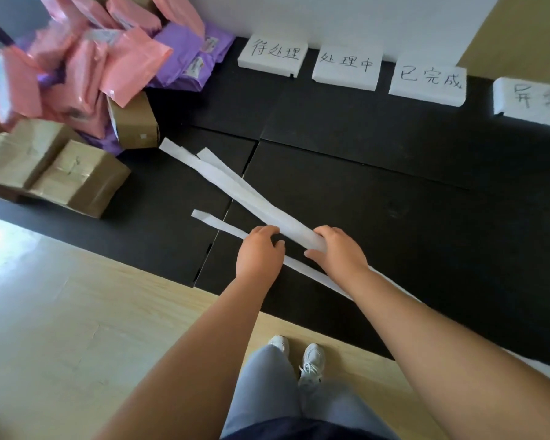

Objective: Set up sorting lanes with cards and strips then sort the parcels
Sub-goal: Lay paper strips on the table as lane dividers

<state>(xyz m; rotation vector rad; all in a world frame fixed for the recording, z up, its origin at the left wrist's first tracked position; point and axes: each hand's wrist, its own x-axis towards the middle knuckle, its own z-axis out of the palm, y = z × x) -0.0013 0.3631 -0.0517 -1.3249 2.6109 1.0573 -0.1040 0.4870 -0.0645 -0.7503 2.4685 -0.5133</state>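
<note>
Several white cards with handwritten characters stand in a row along the wall: one [273, 55], another [346, 67], a third [427, 85] and a fourth [532, 101] at the right edge. A bundle of long white strips [235, 185] lies diagonally on the black mat [394, 185]. My right hand [337, 252] grips the near end of the bundle. A single white strip [216, 224] lies below it, and my left hand [259, 254] holds it with curled fingers. Pink, purple and brown parcels [86, 68] are heaped at the upper left.
Brown cardboard boxes [61, 173] sit at the left edge of the mat. Light wooden floor [77, 296] runs along the near side. My legs and white shoes [311, 360] stand at the mat's near edge. A tan board [521, 36] leans at the upper right.
</note>
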